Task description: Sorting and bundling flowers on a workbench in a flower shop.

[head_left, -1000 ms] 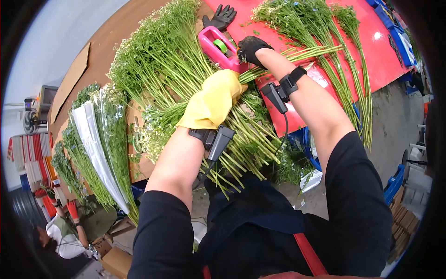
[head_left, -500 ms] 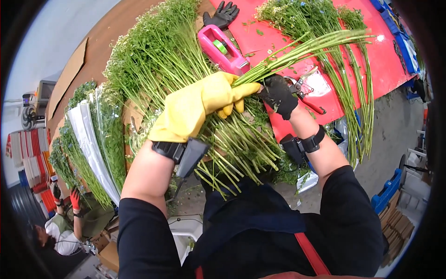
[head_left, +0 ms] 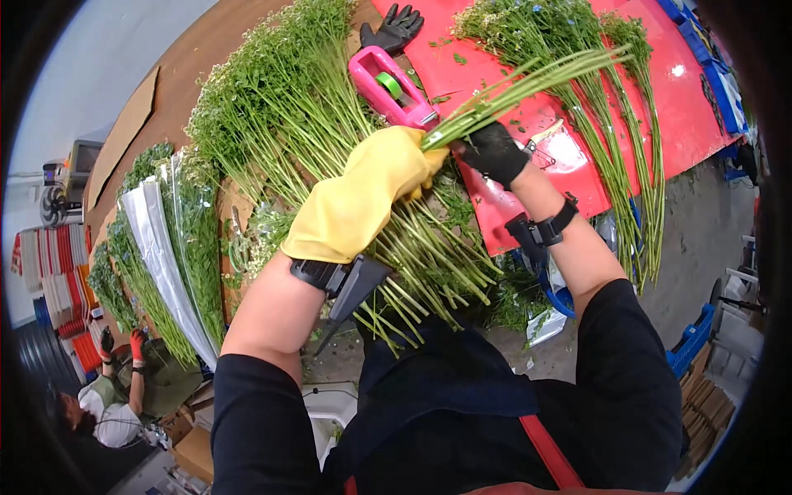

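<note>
Over red sheet (head_left: 685, 107) | green stems (head_left: 526, 91), left hand (head_left: 392, 169) curled round them | right hand (head_left: 495, 155) beside, grip unclear

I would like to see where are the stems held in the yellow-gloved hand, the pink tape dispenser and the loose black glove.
Held stems (head_left: 520, 97), head view: middle of their visible length.
Pink tape dispenser (head_left: 409, 111), head view: its lower body.
Loose black glove (head_left: 389, 34), head view: its palm area.

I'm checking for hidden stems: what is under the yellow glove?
Green stems stick out from beneath the yellow glove. Whatever lies directly under its middle is covered.
</note>
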Action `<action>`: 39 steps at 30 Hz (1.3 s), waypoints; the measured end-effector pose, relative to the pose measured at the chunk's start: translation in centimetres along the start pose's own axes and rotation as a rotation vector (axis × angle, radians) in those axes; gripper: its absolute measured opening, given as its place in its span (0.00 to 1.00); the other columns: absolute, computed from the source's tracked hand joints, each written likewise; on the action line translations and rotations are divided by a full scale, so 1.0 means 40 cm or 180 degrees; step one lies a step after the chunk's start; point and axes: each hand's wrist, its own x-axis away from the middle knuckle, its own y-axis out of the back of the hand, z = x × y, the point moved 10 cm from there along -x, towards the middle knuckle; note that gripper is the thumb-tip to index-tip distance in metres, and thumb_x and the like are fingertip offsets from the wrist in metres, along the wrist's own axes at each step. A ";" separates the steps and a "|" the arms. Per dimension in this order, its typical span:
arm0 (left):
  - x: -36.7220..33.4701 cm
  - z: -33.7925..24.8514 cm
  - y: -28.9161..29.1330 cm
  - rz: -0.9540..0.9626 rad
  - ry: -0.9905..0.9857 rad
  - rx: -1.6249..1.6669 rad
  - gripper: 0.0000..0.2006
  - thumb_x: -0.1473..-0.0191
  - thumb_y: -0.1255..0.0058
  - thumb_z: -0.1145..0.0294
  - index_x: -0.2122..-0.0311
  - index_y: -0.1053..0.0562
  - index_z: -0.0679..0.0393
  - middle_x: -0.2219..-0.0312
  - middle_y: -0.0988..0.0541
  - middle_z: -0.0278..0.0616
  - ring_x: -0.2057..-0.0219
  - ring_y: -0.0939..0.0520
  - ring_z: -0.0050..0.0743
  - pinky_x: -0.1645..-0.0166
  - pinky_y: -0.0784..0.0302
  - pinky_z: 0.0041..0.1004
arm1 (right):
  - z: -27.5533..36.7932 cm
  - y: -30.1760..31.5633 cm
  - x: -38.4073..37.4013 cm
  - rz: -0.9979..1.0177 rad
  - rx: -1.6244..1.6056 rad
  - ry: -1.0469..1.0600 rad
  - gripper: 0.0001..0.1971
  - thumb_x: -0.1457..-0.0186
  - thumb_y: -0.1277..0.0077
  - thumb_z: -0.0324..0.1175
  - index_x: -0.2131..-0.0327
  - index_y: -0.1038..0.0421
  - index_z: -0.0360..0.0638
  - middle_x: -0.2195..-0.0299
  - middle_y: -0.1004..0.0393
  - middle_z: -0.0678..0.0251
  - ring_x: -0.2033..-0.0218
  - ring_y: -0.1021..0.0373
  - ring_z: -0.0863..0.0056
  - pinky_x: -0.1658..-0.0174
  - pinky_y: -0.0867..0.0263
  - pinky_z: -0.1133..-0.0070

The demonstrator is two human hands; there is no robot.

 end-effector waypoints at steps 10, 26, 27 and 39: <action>0.010 0.014 0.048 -0.1187 -0.0590 -0.1870 0.13 0.53 0.46 0.57 0.66 0.24 0.55 0.73 0.19 0.45 0.70 0.18 0.47 0.62 0.25 0.39 | 0.048 -0.082 0.075 0.0510 -0.2281 -0.2362 0.16 0.48 0.43 0.44 0.70 0.24 0.39 0.80 0.27 0.70 0.81 0.34 0.85 0.76 0.38 0.83; 0.322 -0.035 -0.130 0.1994 -0.0378 -0.0034 0.33 0.41 0.66 0.40 0.70 0.22 0.64 0.93 0.32 0.35 0.89 0.31 0.22 0.77 0.32 0.21 | 0.268 0.085 0.235 -0.0745 -0.2390 -0.0776 0.23 0.50 0.42 0.29 0.50 0.33 0.37 0.59 0.25 0.67 0.63 0.30 0.85 0.59 0.33 0.82; 0.341 -0.051 -0.143 0.2094 -0.0497 -0.0014 0.33 0.40 0.66 0.41 0.71 0.22 0.65 0.93 0.32 0.35 0.89 0.31 0.22 0.77 0.32 0.21 | 0.294 0.078 0.221 -0.0822 -0.2933 -0.0698 0.23 0.50 0.43 0.28 0.50 0.34 0.37 0.57 0.26 0.65 0.61 0.31 0.83 0.57 0.33 0.81; 0.291 -0.045 -0.118 0.0426 -0.0698 -0.1430 0.15 0.48 0.46 0.55 0.65 0.27 0.57 0.81 0.22 0.42 0.79 0.20 0.37 0.72 0.27 0.37 | 0.297 0.001 0.325 0.0040 -0.2350 -0.2533 0.13 0.45 0.45 0.37 0.62 0.25 0.36 0.74 0.24 0.69 0.76 0.29 0.84 0.70 0.34 0.82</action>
